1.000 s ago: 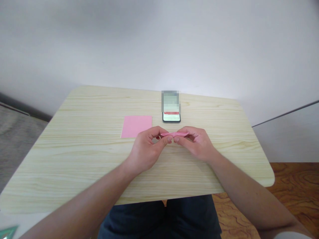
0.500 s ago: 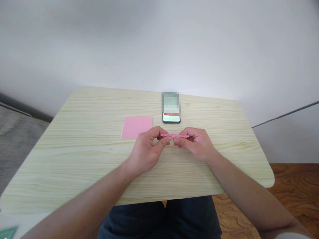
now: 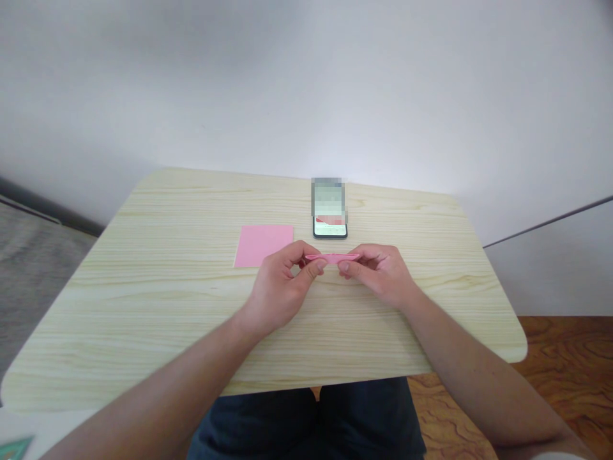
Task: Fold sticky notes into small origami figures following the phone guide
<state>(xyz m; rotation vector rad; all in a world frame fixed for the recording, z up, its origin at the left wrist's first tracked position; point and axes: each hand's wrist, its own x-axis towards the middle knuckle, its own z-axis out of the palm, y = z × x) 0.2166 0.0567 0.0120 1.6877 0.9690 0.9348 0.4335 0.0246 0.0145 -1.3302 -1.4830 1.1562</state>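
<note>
A narrow piece of folded pink paper (image 3: 332, 259) is held up between my two hands, seen nearly edge-on. My left hand (image 3: 287, 278) pinches its left end between thumb and fingers. At the right end, my right hand (image 3: 378, 271) grips it the same way, thumb on the near side. Behind my left hand lies a square pink stack of paper (image 3: 264, 245), its near right corner hidden by that hand. Just beyond the folded paper is a phone (image 3: 330, 229) with its screen lit and partly blurred out.
The pale wood-grain table (image 3: 158, 287) has rounded corners and meets a white wall (image 3: 306, 89) at the back. Below the near edge are my legs (image 3: 306, 421) in dark clothing. A brown wood-patterned floor (image 3: 569, 364) shows at the right.
My thumbs have moved apart toward the ends of the folded paper, so more of its middle shows. The paper has shifted slightly left and away from me.
</note>
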